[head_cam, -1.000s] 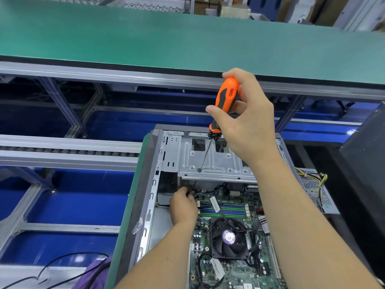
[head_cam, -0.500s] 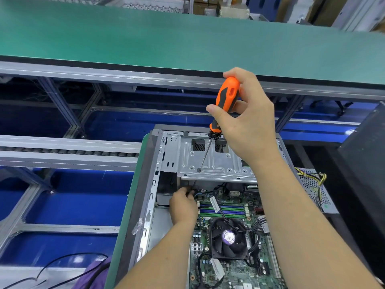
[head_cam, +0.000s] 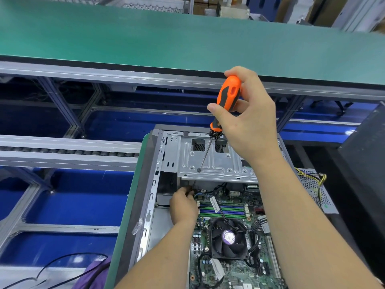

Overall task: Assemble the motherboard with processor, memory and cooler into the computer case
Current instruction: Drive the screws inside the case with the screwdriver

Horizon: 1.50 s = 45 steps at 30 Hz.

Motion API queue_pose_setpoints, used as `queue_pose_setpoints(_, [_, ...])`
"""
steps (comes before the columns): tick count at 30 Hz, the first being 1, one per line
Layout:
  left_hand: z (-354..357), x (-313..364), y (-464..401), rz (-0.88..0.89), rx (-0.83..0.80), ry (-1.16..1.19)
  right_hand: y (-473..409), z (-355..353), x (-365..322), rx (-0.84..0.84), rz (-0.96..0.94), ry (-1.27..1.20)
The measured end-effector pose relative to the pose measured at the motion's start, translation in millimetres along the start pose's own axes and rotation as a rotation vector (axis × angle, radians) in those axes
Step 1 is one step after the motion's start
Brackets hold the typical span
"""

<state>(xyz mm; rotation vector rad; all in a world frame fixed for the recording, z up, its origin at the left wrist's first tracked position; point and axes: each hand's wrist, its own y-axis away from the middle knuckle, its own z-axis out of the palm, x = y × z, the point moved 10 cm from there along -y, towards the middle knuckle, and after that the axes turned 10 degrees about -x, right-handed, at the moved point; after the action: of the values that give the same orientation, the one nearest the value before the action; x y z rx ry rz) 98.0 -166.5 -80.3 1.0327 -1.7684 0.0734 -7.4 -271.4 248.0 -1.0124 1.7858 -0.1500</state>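
The open grey computer case lies flat with the green motherboard inside it. A black cooler fan and green and purple memory slots sit on the board. My right hand grips an orange and black screwdriver; its shaft passes through a hole in the metal drive bracket. My left hand reaches under the bracket at the board's far left corner, its fingers curled; what they hold is hidden.
A green conveyor belt runs across the far side above aluminium frame rails. A power supply with yellow and black wires lies right of the case. A dark panel stands at the far right. Black cables lie at lower left.
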Motion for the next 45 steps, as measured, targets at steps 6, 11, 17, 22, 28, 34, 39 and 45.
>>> queue_pose_setpoints(6, [1.3, -2.7, -0.6, -0.019, -0.004, 0.028, -0.3, -1.3, 0.4, -0.002, 0.01, -0.011])
queue_pose_setpoints(11, [-0.5, -7.6, -0.7, -0.047, 0.018, 0.077, 0.2, -3.1, -0.1, 0.0, 0.007, -0.004])
queue_pose_setpoints(17, [-1.0, -9.7, -1.4, -0.072, 0.042, 0.144, 1.7, -4.9, 2.5, 0.007, 0.019, -0.008])
queue_pose_setpoints(22, [-0.3, -9.5, -0.6, -0.083, 0.032, 0.212, 1.5, -4.1, 0.0, 0.003, 0.008, 0.009])
queue_pose_setpoints(28, [-1.6, -9.8, 0.3, -0.096, 0.041, 0.237, 0.8, -3.7, 1.0, 0.002, 0.02, 0.007])
queue_pose_setpoints(34, [-4.0, -1.6, 1.7, -0.038, 0.053, 0.108, 0.8, -4.8, 2.2, -0.004, 0.03, -0.013])
queue_pose_setpoints(39, [-3.1, -1.7, 1.9, -0.024, 0.04, 0.1, 2.9, -5.6, 0.2, 0.011, 0.023, 0.011])
queue_pose_setpoints(45, [-3.7, -2.2, 1.4, -0.012, 0.05, 0.092, 1.3, -9.6, 1.7, 0.032, 0.062, 0.056])
